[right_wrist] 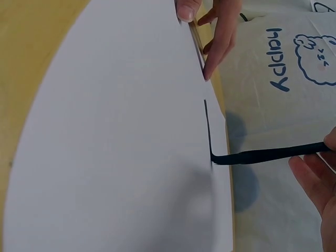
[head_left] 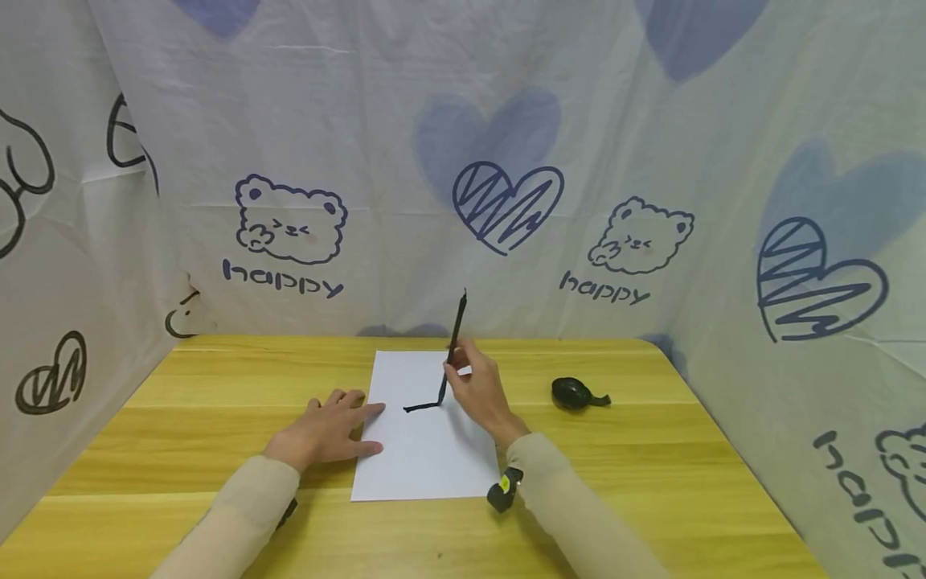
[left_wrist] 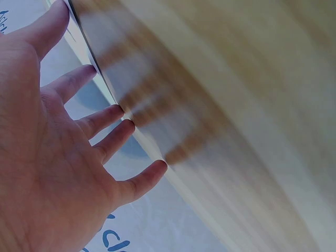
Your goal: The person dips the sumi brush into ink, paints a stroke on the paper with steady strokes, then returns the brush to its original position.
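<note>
In the head view a white sheet of paper (head_left: 427, 466) lies on the wooden table. My right hand (head_left: 479, 390) pinches a slim black brush (head_left: 456, 334), held nearly upright with its tip on the paper. A short black stroke (head_left: 422, 407) runs leftward from that tip; the right wrist view shows the brush's bent tip (right_wrist: 218, 158) at the stroke's end. My left hand (head_left: 329, 430) rests at the paper's left edge, thumb and index finger on the sheet. In the left wrist view its fingers (left_wrist: 144, 178) are spread and fairly straight, fingertips down on the surface.
Right of the paper sits a small dark, glossy dish with a short handle (head_left: 573, 394). White cloth (head_left: 405, 241) printed with hearts and bears hangs behind the table (head_left: 217, 386) and at both sides. A black wrist device (head_left: 504, 490) is by my right cuff.
</note>
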Tool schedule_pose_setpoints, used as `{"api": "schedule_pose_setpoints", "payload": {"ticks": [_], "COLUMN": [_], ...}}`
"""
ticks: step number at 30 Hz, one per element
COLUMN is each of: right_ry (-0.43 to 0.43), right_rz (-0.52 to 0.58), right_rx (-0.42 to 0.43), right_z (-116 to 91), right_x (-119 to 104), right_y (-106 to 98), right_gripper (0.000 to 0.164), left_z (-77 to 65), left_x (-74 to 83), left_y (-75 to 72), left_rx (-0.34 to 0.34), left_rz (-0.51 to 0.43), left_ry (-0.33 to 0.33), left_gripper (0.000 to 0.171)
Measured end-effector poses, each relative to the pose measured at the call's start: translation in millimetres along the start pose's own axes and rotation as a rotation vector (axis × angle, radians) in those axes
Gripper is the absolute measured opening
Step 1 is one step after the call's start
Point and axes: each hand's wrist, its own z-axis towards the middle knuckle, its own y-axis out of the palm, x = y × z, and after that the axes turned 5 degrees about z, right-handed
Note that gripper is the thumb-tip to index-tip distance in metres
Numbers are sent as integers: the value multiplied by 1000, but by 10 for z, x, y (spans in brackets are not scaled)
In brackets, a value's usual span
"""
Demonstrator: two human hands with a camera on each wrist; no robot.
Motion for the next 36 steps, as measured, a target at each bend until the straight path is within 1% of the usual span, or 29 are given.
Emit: {"api": "schedule_pose_setpoints", "payload": {"ticks": [13, 19, 27, 36], "right_ry": [-4, -24, -6, -7], "right_rz": [-9, -15, -39, -21], "right_rx": [7, 15, 20, 20], "right_z": [-1, -10, -9, 3], "right_x": [46, 62, 85, 113], "right_y": [-76, -99, -130, -150], "right_gripper": [22, 22, 22, 22], "left_z": [9, 9, 3, 11], "left_x": [-8, -15, -15, -20], "left_y": [18, 22, 19, 25], "left_rx": [1, 0, 5, 2], "left_rz": [-2, -8, -10, -4], "left_ry": [-5, -5, 0, -6], "left_gripper": [75, 75, 74, 74]}}
